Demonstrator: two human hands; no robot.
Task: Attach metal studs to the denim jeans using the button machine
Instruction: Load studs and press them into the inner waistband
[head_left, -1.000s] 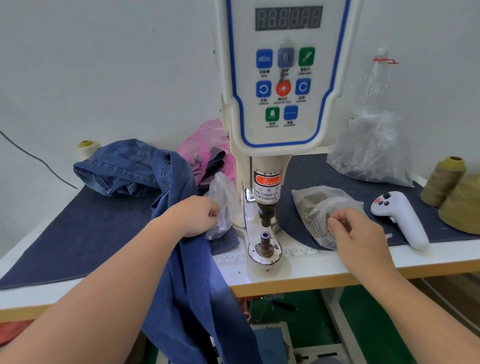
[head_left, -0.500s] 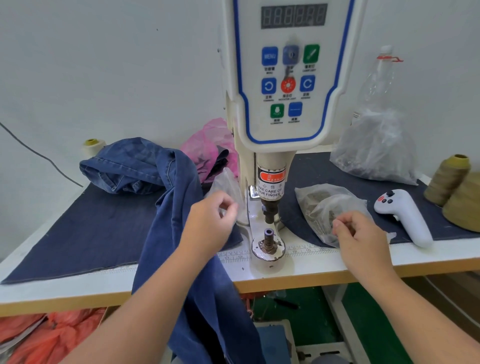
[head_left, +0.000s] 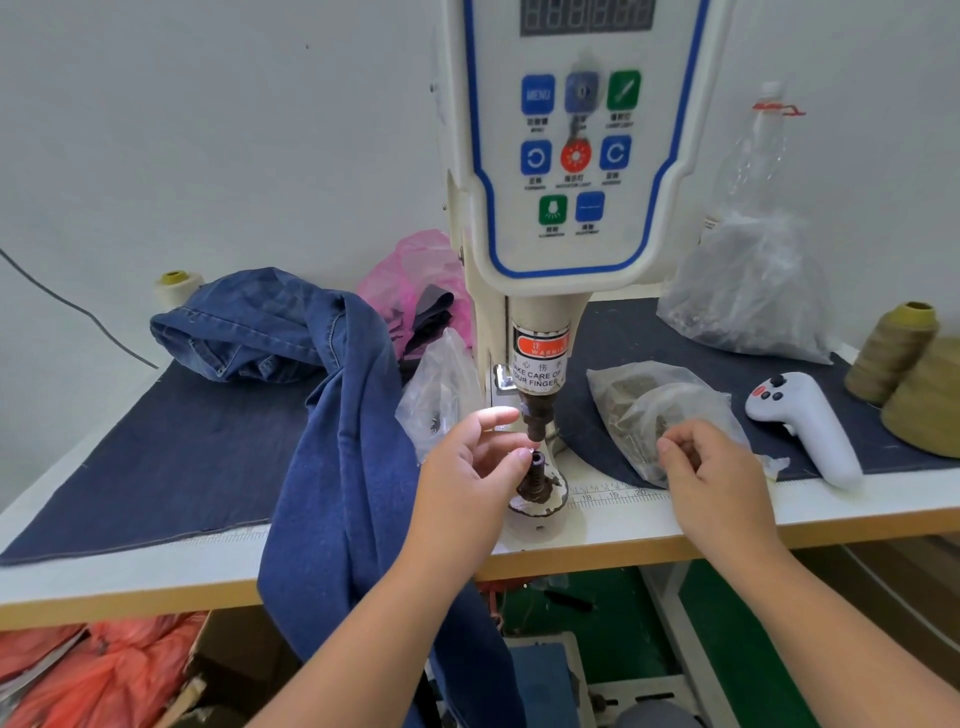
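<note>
Reaching in from the bag it was at a second ago, the left hand is pinching something tiny at the lower die, probably loading a stud. The right hand is pinching in its bag. The jeans are lying beside the machine, not yet under it.

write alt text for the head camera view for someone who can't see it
A person's left hand brings its fingertips to the lower die of a white button machine, while the right hand pinches at a clear bag of studs. Denim jeans drape over the table's front edge on the left.
</note>
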